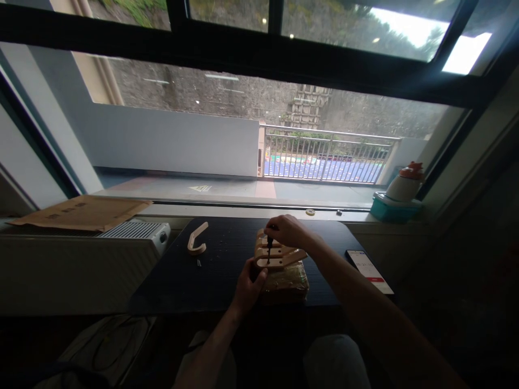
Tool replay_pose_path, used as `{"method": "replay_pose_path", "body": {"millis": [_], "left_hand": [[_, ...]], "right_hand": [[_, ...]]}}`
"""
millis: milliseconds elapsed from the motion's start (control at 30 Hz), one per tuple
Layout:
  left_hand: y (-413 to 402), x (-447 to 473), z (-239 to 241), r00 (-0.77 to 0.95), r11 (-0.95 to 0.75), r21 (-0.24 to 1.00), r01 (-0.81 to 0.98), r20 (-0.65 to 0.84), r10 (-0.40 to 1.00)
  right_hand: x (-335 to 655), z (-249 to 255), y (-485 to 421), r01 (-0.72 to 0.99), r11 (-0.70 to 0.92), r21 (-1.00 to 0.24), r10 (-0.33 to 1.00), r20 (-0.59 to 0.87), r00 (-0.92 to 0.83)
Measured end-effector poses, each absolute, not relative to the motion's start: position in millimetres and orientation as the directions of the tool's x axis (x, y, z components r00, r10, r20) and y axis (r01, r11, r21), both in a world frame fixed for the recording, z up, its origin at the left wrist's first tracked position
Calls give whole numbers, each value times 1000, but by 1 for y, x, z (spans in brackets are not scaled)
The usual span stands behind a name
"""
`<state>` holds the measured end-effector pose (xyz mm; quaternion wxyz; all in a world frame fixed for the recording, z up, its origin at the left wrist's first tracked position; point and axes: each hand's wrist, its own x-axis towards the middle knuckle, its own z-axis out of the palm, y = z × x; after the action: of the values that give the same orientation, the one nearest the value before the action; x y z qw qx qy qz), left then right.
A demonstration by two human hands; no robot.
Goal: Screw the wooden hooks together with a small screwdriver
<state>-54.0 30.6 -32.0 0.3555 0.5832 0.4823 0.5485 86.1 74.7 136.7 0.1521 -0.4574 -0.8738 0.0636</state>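
Note:
My right hand [290, 231] is closed round a small dark screwdriver [270, 244] that stands upright, its tip on a pale wooden hook piece [279, 257]. That piece lies on a wooden board [286, 283] on the dark table [219, 270]. My left hand [249, 283] grips the left end of the wooden hook piece and steadies it. A second, loose wooden hook [197, 240] lies to the left on the table, with a small screw [199, 263] just below it.
A phone [368, 265] with a lit screen lies at the table's right edge. A white radiator [81, 259] with cardboard [81, 212] on top stands to the left. On the windowsill at right sits a white bottle [403, 186] on a teal box [394, 208].

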Motion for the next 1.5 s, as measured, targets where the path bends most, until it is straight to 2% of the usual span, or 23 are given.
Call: {"method": "replay_pose_path", "body": {"millis": [167,433,833,1033,1233,1500], "left_hand": [[30,-54,-31,-77,-300,938,171,316,945],[31,-53,-32,-79,-290,939,185,309,948],[32,-53,-33,-78,-303,938,168,319,945],[30,-54,-31,-63,-290,946,147,302,951],[30,-54,-31,-55,-284,944,167,297,953],[30,-53,-30,-77,-304,935,185,322,944]], "right_hand": [[87,138,72,790,568,-228,822,186,-538],[95,136,69,725,635,-268,773,199,-603],[85,134,73,800,553,-233,833,188,-521],[91,140,72,782,577,-233,816,142,-560],[95,136,72,737,612,-288,791,195,-580],[87,133,75,749,602,-276,799,203,-567]]}}
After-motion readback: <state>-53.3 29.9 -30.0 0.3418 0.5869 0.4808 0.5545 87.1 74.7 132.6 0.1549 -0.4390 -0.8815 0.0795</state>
